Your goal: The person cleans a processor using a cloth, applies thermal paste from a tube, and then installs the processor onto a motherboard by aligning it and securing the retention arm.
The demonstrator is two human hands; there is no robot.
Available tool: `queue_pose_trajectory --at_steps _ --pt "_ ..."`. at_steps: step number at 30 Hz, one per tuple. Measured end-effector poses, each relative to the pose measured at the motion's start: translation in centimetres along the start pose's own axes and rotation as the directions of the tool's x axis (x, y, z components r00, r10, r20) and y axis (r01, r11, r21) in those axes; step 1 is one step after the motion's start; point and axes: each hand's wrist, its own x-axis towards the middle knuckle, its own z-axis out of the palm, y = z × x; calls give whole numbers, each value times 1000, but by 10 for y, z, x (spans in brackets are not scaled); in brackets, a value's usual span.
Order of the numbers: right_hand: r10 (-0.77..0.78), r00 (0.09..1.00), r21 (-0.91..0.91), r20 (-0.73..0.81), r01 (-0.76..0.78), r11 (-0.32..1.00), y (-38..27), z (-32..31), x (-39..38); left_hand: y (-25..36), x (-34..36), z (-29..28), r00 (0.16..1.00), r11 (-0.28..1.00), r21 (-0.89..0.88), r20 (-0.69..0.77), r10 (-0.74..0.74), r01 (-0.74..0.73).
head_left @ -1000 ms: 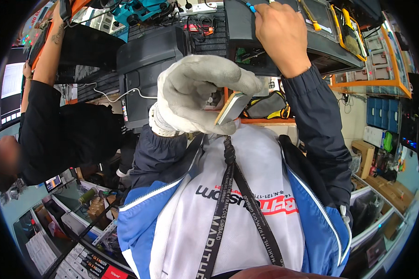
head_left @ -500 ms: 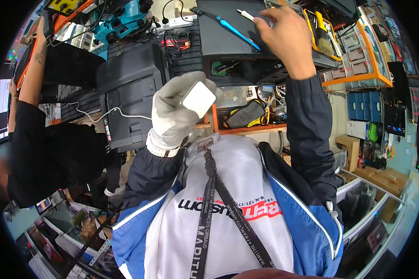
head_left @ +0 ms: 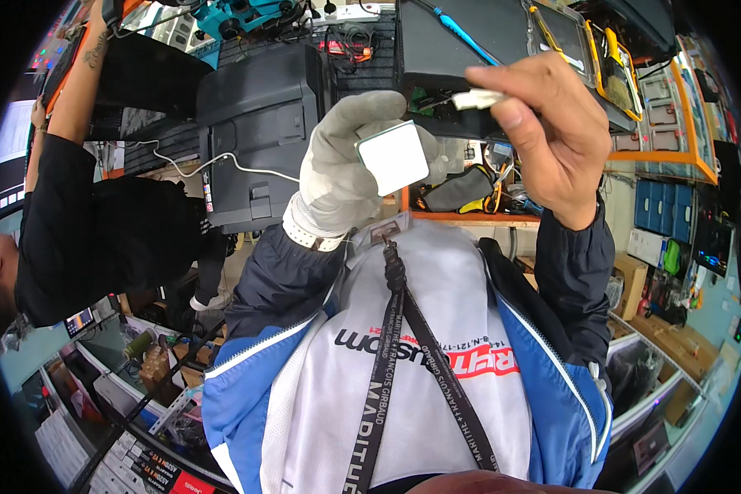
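Black lanyard (head_left: 396, 276) hung down the wearer's shirt; past it the gloved left hand (head_left: 337, 160) had fingers curled around a small square plate (head_left: 393, 158), white face up toward the camera, held clear of the bench. Bare right hand (head_left: 564, 140), just right of the plate and apart from it, pinched a small white piece (head_left: 477, 100) between thumb and index finger, other fingers bent. Farther out: grey-and-yellow pouch (head_left: 459, 191) on a shelf, black printer-like machine (head_left: 259, 132) left, blue pen-shaped tool (head_left: 466, 35) on a black case (head_left: 432, 53).

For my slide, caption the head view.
Gloved left hand holds a white-faced square plate; bare right hand pinches a small white object.
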Motion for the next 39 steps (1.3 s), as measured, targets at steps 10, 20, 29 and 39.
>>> queue_pose_trajectory --at_steps 10,20,29,39 --pt "-178 982 -157 57 185 970 -6 -5 -4 2 -3 5 991 995 -83 119 -53 63" --pt "-137 984 -152 111 153 976 -30 -3 4 6 -3 6 992 993 21 47 -120 119" --pt "-106 983 -230 147 138 963 -8 -10 -10 12 -11 15 990 988 69 -37 -136 138" --pt "30 990 -85 -138 -42 996 -34 14 -30 10 -6 26 1000 986 164 -12 23 -20"
